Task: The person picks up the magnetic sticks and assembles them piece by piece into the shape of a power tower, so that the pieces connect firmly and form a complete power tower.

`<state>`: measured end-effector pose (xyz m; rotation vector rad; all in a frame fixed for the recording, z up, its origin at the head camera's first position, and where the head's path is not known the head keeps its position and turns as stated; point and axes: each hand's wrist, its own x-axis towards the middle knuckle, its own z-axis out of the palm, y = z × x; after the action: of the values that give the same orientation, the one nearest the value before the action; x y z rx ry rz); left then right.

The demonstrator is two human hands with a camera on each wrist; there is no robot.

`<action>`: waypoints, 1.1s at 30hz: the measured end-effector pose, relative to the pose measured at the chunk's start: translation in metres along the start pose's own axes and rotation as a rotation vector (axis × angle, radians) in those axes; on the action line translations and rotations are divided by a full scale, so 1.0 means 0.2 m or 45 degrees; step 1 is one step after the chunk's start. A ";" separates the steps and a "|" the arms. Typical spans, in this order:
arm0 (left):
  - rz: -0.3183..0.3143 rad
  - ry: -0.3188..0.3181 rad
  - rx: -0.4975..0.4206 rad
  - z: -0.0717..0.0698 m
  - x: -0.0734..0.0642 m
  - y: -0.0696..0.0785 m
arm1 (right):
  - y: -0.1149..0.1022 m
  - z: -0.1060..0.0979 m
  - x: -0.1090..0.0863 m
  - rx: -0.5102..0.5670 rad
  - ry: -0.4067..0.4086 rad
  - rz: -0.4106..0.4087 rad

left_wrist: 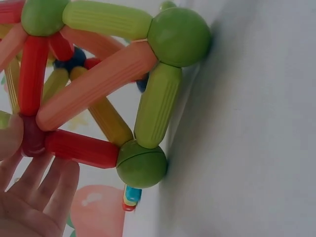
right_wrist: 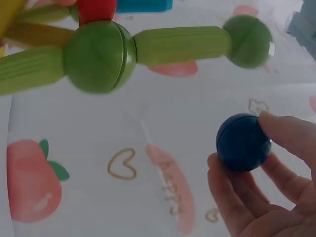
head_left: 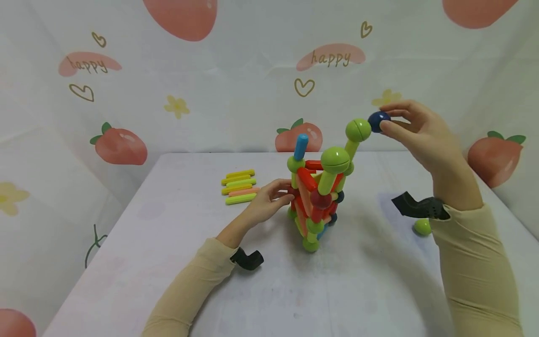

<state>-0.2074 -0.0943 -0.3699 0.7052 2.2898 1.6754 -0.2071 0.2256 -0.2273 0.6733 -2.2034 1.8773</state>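
One navy ball (right_wrist: pixel 242 143) is in the R hand (head_left: pixel 425 133), pinched betw. thumb and fingertips, up above and to the right of the L hand (head_left: pixel 268 201). Near it, on the L-hand side, is a green end ball (head_left: pixel 358 130) topping a lime stick (head_left: pixel 351 149); R wrist view shows a gap betw. the two balls. That stick is part of the ball-and-stick structure (head_left: pixel 318 198), which stands on the table (head_left: pixel 273 299) betw. the hands, lower than the R and right at the L's fingertips. L hand grips it at a dark red ball (left_wrist: pixel 33 138), thumb one side, fingers the other; whether the fingers also touch the adjoining red stick (left_wrist: pixel 81 148) is hard to judge, view's dim. A blue stick (head_left: pixel 301 147) pokes up above the L hand's fingertips; a big green ball (head_left: pixel 335 160) sits high on the structure, betw. both hands. 6 loose sticks (head_left: pixel 236 189), yellow, lime & pink, lie in a row just beyond the L hand, to its left. A loose green ball (head_left: pixel 422 227) is below the R hand, by the R sleeve (head_left: pixel 476 262). Behind both hands hangs a white cloth (head_left: pixel 236 70) w/ peaches, hearts & "happy" lettering.
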 end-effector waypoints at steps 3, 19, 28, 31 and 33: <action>0.011 -0.060 -0.022 0.01 0.03 0.00 | -0.03 0.05 0.07 0.093 -0.069 -0.051; 0.010 -0.183 -0.118 0.06 0.12 0.00 | -0.07 0.18 0.28 0.116 -0.564 -0.159; -0.005 -0.173 -0.119 0.07 0.12 0.00 | -0.07 0.18 0.31 0.045 -0.659 -0.120; -0.004 -0.166 -0.129 0.07 0.12 0.00 | -0.07 0.19 0.31 0.049 -0.642 -0.117; 0.002 -0.161 -0.127 0.07 0.11 0.00 | -0.06 0.19 0.31 0.043 -0.633 -0.124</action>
<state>-0.2212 -0.0717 -0.3728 0.7684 2.1048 1.6818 -0.2506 0.1737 -0.1977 1.3525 -2.3552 1.8532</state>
